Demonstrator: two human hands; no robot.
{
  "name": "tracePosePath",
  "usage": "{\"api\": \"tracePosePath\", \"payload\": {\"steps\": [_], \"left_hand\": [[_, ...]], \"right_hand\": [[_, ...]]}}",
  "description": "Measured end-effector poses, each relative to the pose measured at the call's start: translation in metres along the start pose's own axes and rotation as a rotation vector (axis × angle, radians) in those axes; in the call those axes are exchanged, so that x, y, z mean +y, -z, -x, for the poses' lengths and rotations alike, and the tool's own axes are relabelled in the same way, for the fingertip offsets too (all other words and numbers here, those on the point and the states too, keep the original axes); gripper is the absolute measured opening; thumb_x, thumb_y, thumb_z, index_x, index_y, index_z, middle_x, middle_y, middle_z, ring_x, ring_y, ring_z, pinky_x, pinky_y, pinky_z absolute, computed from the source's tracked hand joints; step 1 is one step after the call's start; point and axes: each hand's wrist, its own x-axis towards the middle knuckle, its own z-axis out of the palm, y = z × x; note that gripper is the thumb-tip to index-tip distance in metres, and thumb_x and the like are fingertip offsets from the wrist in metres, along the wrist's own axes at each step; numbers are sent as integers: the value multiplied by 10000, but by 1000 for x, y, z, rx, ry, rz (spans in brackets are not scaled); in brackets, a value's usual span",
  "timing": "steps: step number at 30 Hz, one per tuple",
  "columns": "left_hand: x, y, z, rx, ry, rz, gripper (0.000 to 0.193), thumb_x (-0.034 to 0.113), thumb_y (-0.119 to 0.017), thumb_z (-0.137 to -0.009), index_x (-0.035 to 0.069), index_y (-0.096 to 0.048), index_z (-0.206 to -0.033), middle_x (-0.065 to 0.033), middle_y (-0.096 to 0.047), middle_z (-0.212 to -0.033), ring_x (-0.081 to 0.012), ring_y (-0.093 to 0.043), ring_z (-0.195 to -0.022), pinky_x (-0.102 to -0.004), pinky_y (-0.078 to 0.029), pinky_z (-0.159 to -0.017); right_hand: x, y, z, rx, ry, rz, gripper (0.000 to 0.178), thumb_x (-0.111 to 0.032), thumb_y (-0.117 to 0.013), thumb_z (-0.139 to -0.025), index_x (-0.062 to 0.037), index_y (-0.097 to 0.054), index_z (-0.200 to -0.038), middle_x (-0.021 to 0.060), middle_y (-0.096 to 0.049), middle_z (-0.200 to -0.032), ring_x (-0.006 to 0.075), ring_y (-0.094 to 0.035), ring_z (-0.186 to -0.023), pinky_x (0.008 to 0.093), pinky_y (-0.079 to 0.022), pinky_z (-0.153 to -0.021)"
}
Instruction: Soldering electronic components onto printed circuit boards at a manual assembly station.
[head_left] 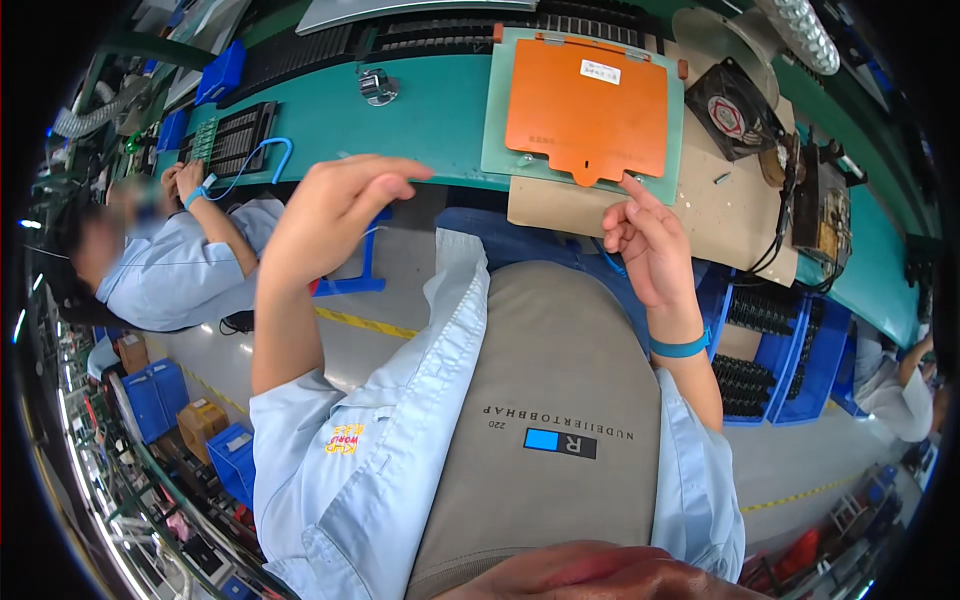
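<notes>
My left hand [340,205] is raised at the bench's near edge, fingers stretched to the right with nothing visible in them. Farther right, my right hand [645,245] has its index finger extended at the lower edge of an orange hinged lid [588,110]; whether the fingertip touches cannot be made out. Its other fingers are loosely bent, and no held object shows. The lid lies flat over a pale green base [496,130], with a rounded tab on its near side. A blue band [680,347] circles my right wrist.
A shiny metal piece [377,87] stands on the green bench mat [440,105]. On the right are a black fan [735,108] and a metal device with cables [822,212]. Blue bins [790,360] holding black parts sit below. A co-worker [190,255] handles a green board at left.
</notes>
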Motion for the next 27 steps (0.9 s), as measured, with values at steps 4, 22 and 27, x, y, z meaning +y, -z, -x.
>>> {"api": "tracePosePath", "payload": {"steps": [4,22,27], "left_hand": [[-4,-45,-35,-17,-57,-150,239,176,-634,-988,42,-772,-1131,-91,-747,-928,-226,-609,-699,-331,-493,-686],[-6,-145,-110,44,-197,-456,539,337,-742,-839,235,-646,-1359,-18,-712,-998,-244,-706,-759,-350,-541,-587],[-13,-155,-110,63,-209,-405,590,358,-742,-835,266,-619,-1405,-45,-718,-995,-260,-721,-800,-363,-546,-593]], "right_hand": [[-2,-8,9,27,-16,-51,472,-66,-530,-1026,68,-458,-1473,148,-681,-887,163,-609,-689,238,-499,-650],[11,-17,-11,131,575,1966,715,-208,-720,-881,6,-469,-1515,117,-674,-648,273,-600,-448,381,-455,-414],[-10,0,-12,31,770,1650,459,-83,-693,-902,-62,-615,-1353,142,-707,-950,327,-685,-797,395,-560,-706]]}}
